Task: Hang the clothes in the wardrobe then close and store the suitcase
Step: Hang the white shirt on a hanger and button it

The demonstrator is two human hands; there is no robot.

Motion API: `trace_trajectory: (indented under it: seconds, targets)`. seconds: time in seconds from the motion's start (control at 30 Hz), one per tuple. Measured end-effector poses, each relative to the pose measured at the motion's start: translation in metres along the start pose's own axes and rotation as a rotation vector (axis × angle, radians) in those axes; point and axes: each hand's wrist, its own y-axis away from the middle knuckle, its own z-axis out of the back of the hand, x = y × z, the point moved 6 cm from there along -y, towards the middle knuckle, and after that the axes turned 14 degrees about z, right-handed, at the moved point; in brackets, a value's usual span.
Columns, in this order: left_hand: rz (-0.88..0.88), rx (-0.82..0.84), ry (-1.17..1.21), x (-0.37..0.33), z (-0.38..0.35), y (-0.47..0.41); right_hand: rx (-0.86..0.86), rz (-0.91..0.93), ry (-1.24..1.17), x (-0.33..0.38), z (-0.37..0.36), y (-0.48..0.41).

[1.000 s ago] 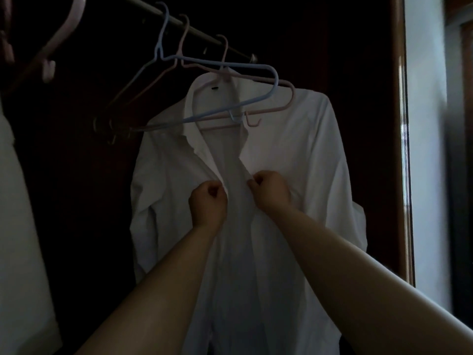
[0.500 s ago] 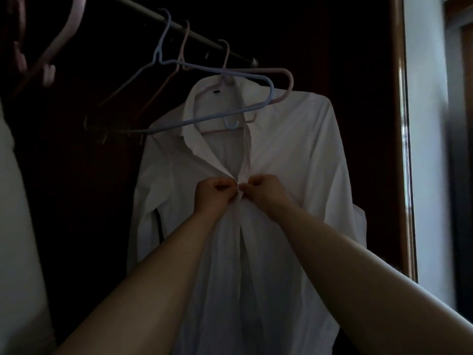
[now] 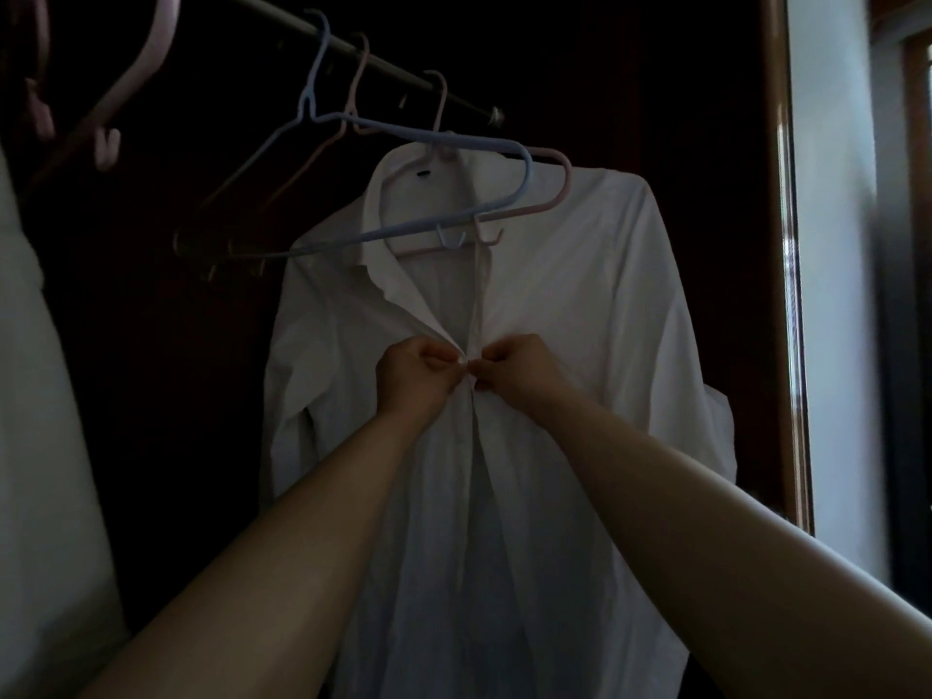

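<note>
White shirt [image 3: 595, 305] hung from the wardrobe rail [image 3: 393, 75], right of centre, collar open, both fronts meeting at chest height. Left hand [image 3: 411, 378] with grip pinching the left front edge. Right hand [image 3: 522, 368] with grip pinching the right front edge, fingertips of both nearly touching at the placket. Blue hanger [image 3: 527, 179] and pink hanger [image 3: 567, 186] hooked on the same rail, just in front of the collar. Pale garment [image 3: 40, 446] at far left.

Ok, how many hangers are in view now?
4: an empty blue hanger and an empty pink hanger on the rail, a third pink hanger carrying the white shirt, a thick pink hanger top left. Others may hide in the dark.
</note>
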Motion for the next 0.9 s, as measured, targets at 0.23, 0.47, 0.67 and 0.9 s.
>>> trace_trajectory:
  seconds: [0.23,0.47,0.67,0.9]
  targets:
    - [-0.027,0.023,-0.042,-0.007,0.004,-0.004,-0.01,-0.056,-0.176,0.006,0.0,0.002]
    - [0.023,-0.003,0.01,-0.005,0.007,-0.01,0.029,-0.235,-0.546,0.001,-0.007,0.01]
    - [0.025,0.086,-0.014,-0.005,0.006,-0.013,0.027,-0.216,-0.575,-0.003,-0.011,0.011]
    - [0.014,0.087,-0.055,-0.012,0.004,-0.01,-0.038,-0.059,-0.268,0.007,-0.01,0.005]
